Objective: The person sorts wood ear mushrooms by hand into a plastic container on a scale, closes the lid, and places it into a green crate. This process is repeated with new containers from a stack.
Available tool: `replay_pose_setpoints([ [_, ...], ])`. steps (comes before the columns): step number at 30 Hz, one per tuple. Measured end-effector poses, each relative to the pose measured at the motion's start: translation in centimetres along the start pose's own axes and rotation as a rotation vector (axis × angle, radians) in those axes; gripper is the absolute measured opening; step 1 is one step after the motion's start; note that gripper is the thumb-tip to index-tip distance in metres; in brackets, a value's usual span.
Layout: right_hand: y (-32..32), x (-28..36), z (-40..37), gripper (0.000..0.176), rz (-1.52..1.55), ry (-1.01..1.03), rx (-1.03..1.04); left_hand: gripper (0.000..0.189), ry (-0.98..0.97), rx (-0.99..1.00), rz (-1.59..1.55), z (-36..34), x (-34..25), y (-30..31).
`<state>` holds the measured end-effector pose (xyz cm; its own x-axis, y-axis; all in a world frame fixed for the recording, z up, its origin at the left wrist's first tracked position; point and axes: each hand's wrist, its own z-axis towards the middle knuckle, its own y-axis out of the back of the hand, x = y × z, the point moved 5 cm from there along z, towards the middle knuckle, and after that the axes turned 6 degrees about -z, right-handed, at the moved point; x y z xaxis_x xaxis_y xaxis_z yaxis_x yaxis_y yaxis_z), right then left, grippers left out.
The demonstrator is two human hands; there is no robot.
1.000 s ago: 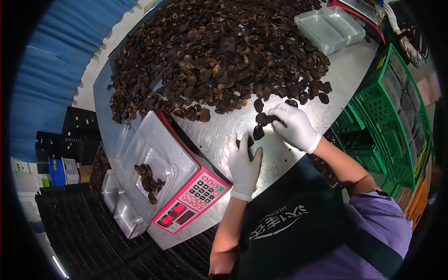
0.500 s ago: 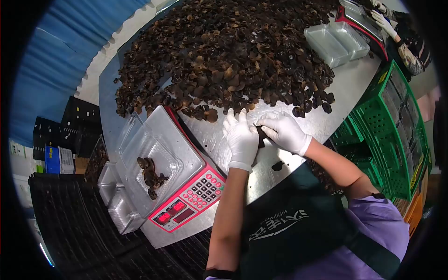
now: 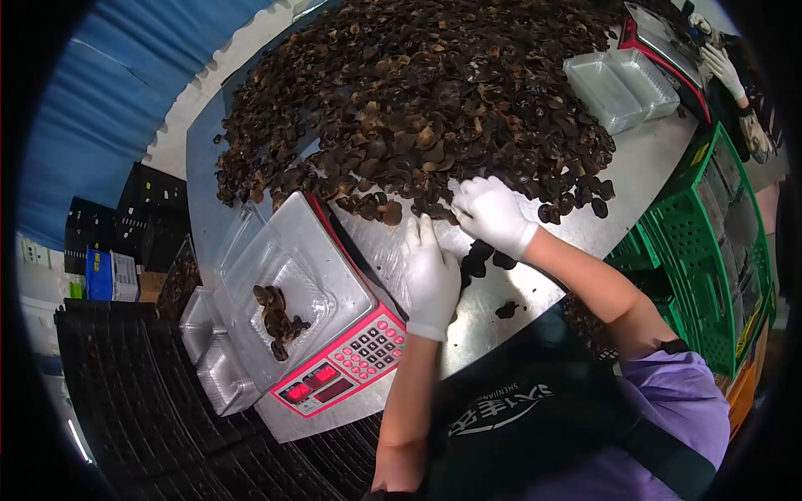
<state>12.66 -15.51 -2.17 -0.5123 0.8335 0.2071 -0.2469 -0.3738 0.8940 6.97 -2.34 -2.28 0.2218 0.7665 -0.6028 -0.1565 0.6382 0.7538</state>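
A large heap of dark brown wood ear mushrooms (image 3: 418, 108) covers the far part of the metal table (image 3: 476, 334). My right hand (image 3: 493, 215), in a white glove, has its fingers curled down over mushrooms at the heap's near edge; the fingertips are partly hidden. Beside it, my gloved left hand (image 3: 432, 282) rests low over the table, fingers stretched toward the heap. Several loose black pieces (image 3: 478, 260) lie under and near my right wrist. On the scale (image 3: 355, 288) to the left, a clear plastic tray (image 3: 313, 275) holds a few mushrooms.
Clear trays (image 3: 219, 367) are stacked left of the scale, and others (image 3: 622, 88) stand at the far right. Green crates (image 3: 710, 250) line the right side. Another person's gloved hand (image 3: 723, 71) is near a second scale (image 3: 664, 54). Black crates (image 3: 150, 213) stand at left.
My right hand has moved away from my left and up to the heap's edge. My left hand has drawn back slightly toward me. More black pieces show on the table; the view has shifted slightly.
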Motion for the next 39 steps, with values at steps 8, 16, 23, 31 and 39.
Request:
replay_pose_setpoints([
  [8, 3.8, -0.6, -3.8, 0.012, 0.243, -0.105, 0.104, 0.037, 0.223, 0.017, 0.399, 6.1, 1.2, -2.1],
  [16, 0.7, -0.3, 1.2, 0.018, -0.103, -0.091, 0.065, 0.019, 0.168, 0.152, 0.177, 0.0, 0.1, 1.0],
  [23, 2.1, -0.3, -1.1, 0.012, 0.005, 0.044, 0.031, 0.025, 0.111, 0.002, 0.047, 1.7, 0.4, 3.5],
  [31, 4.7, -1.5, -1.5, 0.019, 0.174, -0.062, 0.101, 0.009, 0.112, -0.097, 0.498, 6.5, 2.8, -1.4],
  [39, -2.3, 1.6, 4.8, 0.026, -0.147, -0.005, 0.164, 0.026, 0.187, 0.197, 0.518, -0.1, -0.3, 1.9],
])
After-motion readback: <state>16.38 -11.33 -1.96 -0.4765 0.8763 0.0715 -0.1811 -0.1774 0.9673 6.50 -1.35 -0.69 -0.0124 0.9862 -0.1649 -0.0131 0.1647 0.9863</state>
